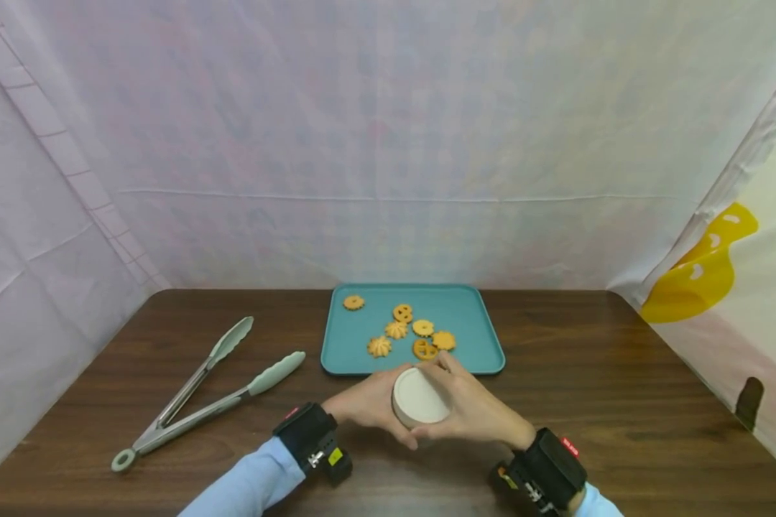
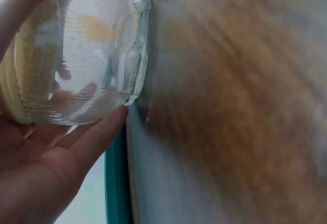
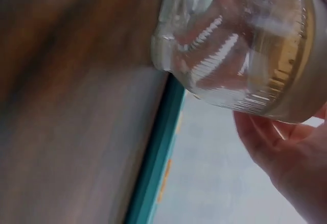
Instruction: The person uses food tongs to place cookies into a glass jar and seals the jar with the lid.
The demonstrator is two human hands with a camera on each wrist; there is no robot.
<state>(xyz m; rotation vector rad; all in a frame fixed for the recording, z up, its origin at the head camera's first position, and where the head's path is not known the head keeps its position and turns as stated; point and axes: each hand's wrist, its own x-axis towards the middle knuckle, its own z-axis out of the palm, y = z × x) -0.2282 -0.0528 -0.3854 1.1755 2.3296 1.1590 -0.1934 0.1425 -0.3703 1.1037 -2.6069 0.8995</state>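
Observation:
A clear ribbed glass jar (image 2: 84, 55) with a pale round lid (image 1: 420, 397) stands upright at the table's front middle, its base right at the wood. From its left side my left hand (image 1: 371, 403) grips the jar, fingers along the glass and thumb in front. My right hand (image 1: 477, 408) curls round the lid end from the right, with fingers behind and thumb in front. Both thumbs come close together on the near side. In the right wrist view the jar's glass (image 3: 225, 71) looks see-through, with a golden band below the lid.
Just behind the hands lies a teal tray (image 1: 485, 359) holding several cookies (image 1: 396, 329) of different shapes. Opened tongs (image 1: 197, 409) with pale green tips lie on the brown table (image 1: 621, 402) at left. A white cloth (image 1: 375, 143) hangs behind the table.

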